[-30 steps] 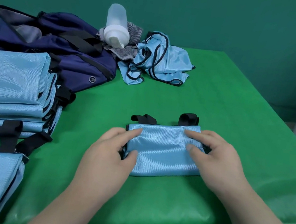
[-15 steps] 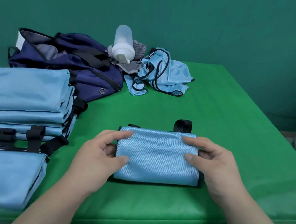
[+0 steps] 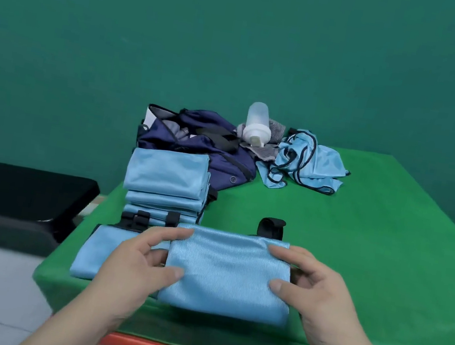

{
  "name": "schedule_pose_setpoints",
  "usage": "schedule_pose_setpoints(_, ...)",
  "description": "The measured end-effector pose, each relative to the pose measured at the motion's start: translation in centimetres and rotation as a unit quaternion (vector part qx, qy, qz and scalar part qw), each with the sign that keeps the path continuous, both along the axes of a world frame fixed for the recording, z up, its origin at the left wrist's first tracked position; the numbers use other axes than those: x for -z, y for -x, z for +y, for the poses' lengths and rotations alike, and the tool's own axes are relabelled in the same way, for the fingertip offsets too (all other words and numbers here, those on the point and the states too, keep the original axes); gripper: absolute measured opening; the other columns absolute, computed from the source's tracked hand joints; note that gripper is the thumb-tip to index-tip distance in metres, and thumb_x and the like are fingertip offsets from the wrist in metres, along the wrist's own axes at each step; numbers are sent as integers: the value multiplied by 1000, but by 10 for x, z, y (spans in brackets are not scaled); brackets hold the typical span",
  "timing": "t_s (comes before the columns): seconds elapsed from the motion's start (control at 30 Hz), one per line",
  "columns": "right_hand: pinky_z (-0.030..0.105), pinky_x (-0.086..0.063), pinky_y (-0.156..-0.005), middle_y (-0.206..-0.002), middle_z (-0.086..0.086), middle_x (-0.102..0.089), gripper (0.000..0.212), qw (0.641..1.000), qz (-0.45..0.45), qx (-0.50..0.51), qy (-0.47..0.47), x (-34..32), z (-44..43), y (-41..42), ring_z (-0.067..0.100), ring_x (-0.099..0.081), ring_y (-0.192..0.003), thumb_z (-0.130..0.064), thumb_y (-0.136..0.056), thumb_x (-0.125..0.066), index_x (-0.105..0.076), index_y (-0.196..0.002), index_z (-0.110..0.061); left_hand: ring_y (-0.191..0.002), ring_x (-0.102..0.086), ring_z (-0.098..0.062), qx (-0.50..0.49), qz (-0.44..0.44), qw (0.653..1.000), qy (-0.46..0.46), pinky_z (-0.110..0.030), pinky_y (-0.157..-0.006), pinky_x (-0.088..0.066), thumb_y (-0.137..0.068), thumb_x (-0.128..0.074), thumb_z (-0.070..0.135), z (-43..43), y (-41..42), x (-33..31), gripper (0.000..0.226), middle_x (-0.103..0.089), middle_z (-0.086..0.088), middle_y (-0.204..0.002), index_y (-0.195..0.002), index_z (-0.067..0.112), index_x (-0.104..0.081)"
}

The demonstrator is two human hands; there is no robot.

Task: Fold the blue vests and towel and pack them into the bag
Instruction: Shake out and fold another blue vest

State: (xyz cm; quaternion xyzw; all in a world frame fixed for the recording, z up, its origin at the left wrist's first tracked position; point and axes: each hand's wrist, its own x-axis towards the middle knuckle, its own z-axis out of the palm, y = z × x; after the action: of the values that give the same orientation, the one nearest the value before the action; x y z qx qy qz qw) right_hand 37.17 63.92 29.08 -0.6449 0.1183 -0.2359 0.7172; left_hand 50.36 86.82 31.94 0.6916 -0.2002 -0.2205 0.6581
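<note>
A folded light-blue vest [image 3: 227,272] with a black strap loop at its far edge is held just above the green table, near its front edge. My left hand [image 3: 137,262] pinches its left side, thumb on top. My right hand [image 3: 314,287] pinches its right side the same way. To the left lies another folded vest [image 3: 94,252], and behind it a stack of folded vests [image 3: 167,180]. The navy bag [image 3: 195,140] lies open at the back. An unfolded blue vest [image 3: 308,161] lies crumpled to its right.
A white bottle [image 3: 256,126] lies on a grey striped cloth [image 3: 269,146] between bag and crumpled vest. The green table [image 3: 388,242] stretches to the right. A black bench [image 3: 13,198] stands left of the table, over a pale floor. A green wall is behind.
Both hands have picked the folded vest up off the table and carried it leftward toward the folded ones. The camera has tilted up and back, showing more wall.
</note>
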Motion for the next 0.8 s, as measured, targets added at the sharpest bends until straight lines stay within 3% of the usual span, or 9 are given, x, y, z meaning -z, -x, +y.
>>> schedule_pose_setpoints(0.13, 26, -46, -94, -113, -10, -67, 45, 1000, 10, -11, 6, -5, 46, -39, 9, -64, -103, -4, -60, -81, -81, -95, -32, -87, -59, -29, -28, -44, 998, -40, -41, -83, -42, -62, -82, 14, 49, -27, -12, 54, -70, -17, -95, -111, 36, -73)
schedule_pose_setpoints(0.2, 15, -47, -87, -116, -5, -66, 44, 1000, 9, -9, 7, -8, 65, -62, 1, -65, -98, 7, -68, -82, -81, -93, -28, -90, -66, -31, -52, -58, 996, -47, -44, -85, -48, -75, -76, -7, 67, -44, -16, 53, -75, -16, -99, -113, 30, -72)
schedule_pose_setpoints(0.27, 7, -43, -78, -116, -6, -65, 47, 999, 15, -6, 34, -11, 82, -84, -6, -62, -87, 12, -75, -76, -77, -97, -29, -90, -68, -35, -78, -80, 991, -76, -46, -86, -51, -81, -69, -14, 81, -64, -16, 56, -76, -13, -98, -114, 31, -71)
schedule_pose_setpoints(0.4, 11, -40, -81, -116, -9, -60, 48, 988, 66, 13, 141, 0, 111, -120, -3, -55, -78, -1, -78, -78, -70, -98, -43, -85, -62, -32, -106, -103, 979, -143, -47, -79, -53, -66, -75, 14, 100, -107, -2, 57, -71, -9, -101, -111, 49, -69)
schedule_pose_setpoints(0.5, 1, -35, -76, -123, -8, -52, 45, 969, 125, 18, 211, 19, 125, -130, -7, -54, -85, -3, -82, -72, -68, -114, -36, -79, -62, -25, -80, -91, 972, -199, -55, -80, -54, -63, -71, 16, 102, -130, 17, 58, -70, -21, -99, -107, 54, -68)
schedule_pose_setpoints(0.53, -1, -35, -72, -126, -8, -49, 45, 964, 142, 18, 224, 25, 127, -131, -11, -53, -83, -4, -84, -71, -67, -119, -32, -72, -58, -22, -65, -92, 969, -221, -49, -71, -54, -65, -72, 13, 101, -133, 22, 57, -69, -23, -91, -106, 53, -69)
schedule_pose_setpoints(0.6, -2, -35, -69, -128, -8, -46, 44, 956, 164, 19, 241, 33, 128, -130, -15, -52, -76, -9, -86, -70, -66, -125, -29, -59, -45, -15, -47, -108, 957, -264, -30, -57, -38, -74, -73, 5, 99, -136, 27, 54, -53, -15, -70, -105, 49, -69)
schedule_pose_setpoints(0.7, -1, -36, -68, -127, -11, -45, 42, 952, 170, 27, 253, 35, 126, -131, -4, -53, -71, -14, -87, -72, -65, -125, -31, -56, -36, -12, -59, -124, 954, -265, -23, -52, -29, -80, -70, -2, 99, -138, 26, 55, -40, -1, -70, -113, 43, -66)
schedule_pose_setpoints(0.8, -1, -34, -70, -125, -12, -45, 41, 953, 162, 24, 256, 36, 126, -133, -7, -53, -77, -12, -86, -73, -66, -123, -30, -56, -40, -12, -67, -148, 946, -281, -19, -49, -32, -81, -68, -1, 102, -138, 27, 54, -47, 5, -75, -115, 41, -66)
